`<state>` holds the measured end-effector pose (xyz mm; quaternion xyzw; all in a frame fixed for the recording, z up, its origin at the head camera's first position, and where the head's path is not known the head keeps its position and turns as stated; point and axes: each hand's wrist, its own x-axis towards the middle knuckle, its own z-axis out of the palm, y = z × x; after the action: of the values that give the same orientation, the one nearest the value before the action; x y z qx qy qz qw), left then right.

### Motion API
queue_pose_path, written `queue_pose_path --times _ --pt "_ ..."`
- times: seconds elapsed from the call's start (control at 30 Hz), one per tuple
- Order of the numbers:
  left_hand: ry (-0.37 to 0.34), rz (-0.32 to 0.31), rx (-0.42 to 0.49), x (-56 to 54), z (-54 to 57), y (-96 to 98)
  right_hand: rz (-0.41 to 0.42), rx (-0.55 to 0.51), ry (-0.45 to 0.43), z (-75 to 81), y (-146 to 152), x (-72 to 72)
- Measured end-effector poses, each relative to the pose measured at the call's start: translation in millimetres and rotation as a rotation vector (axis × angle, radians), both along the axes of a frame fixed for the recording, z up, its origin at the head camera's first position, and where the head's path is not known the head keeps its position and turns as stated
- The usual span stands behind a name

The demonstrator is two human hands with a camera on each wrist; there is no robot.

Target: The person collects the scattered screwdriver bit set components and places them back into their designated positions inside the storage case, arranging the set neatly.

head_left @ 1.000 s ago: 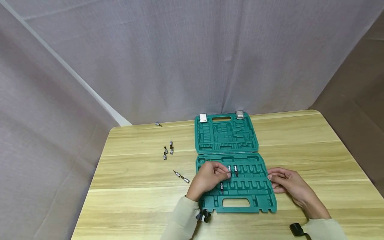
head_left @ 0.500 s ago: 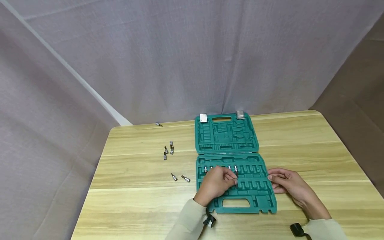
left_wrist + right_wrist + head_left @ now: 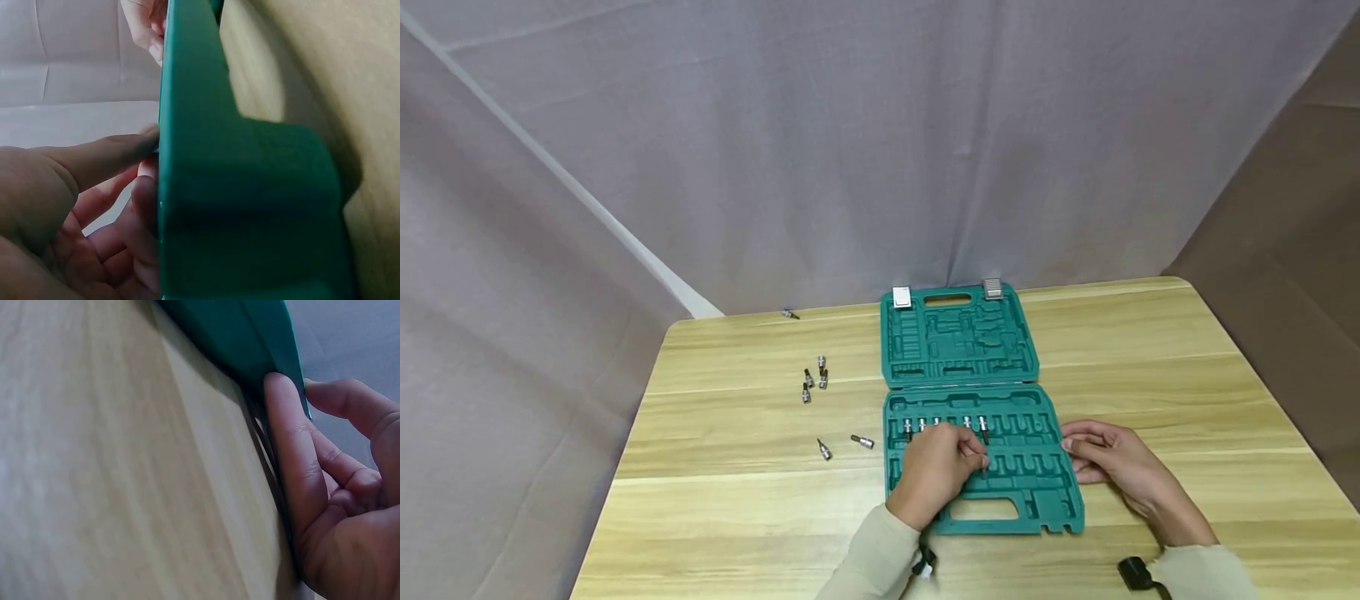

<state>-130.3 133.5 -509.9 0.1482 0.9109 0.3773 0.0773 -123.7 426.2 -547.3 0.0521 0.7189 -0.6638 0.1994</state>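
My left hand (image 3: 936,467) is over the lower half of the open green tool case (image 3: 985,527), thumb and fingertips pinched together at the lower row of slots. A small dark tip shows under the fingertips, seemingly a bit socket (image 3: 985,469); most of it is hidden. Several silver bit sockets, such as this one (image 3: 983,429), lie in the upper row, partly behind the hand. At the case's right edge my right hand (image 3: 1120,467) grips the rim. In the right wrist view its thumb and a finger (image 3: 290,444) hold the green edge (image 3: 269,337) between them.
Left of the case, two loose bit sockets lie apart, one pointed (image 3: 824,450) and one blunt (image 3: 862,442). Farther back is a cluster of bit sockets (image 3: 808,379), and another bit socket (image 3: 791,314) lies near the rear table edge. The lid (image 3: 958,333) lies open toward the curtain (image 3: 850,167).
My left hand has moved slightly right and down, from the upper row to the lower row. The pointed loose bit socket has shifted left, away from the blunt one. My right hand keeps its hold.
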Motion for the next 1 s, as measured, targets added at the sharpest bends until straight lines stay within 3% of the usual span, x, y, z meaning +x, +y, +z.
queue_pose_path --times 0.17,0.33,0.57,0.7,0.8,1.0 --pt "0.002 0.018 0.018 -0.5 -0.7 -0.8 -0.001 -0.016 0.004 -0.7 0 -0.4" --pt "-0.045 0.052 -0.034 -2.4 2.1 2.6 0.007 -0.012 0.013 -2.1 0 -0.2" --pt "-0.044 0.079 -0.078 -4.2 2.3 6.0 0.011 -0.024 0.021 -1.9 2 0.8" --pt "-0.038 0.049 -0.032 -1.7 0.7 4.0 -0.003 -0.018 0.005 -1.6 2 1.1" --pt "-0.052 0.024 0.06 -0.2 2.1 -1.0 -0.004 -0.02 -0.006 -2.5 2 1.0" --pt "-0.064 0.008 0.213 -1.3 17.6 -20.5 0.003 -0.048 0.0 -5.5 2 0.1"
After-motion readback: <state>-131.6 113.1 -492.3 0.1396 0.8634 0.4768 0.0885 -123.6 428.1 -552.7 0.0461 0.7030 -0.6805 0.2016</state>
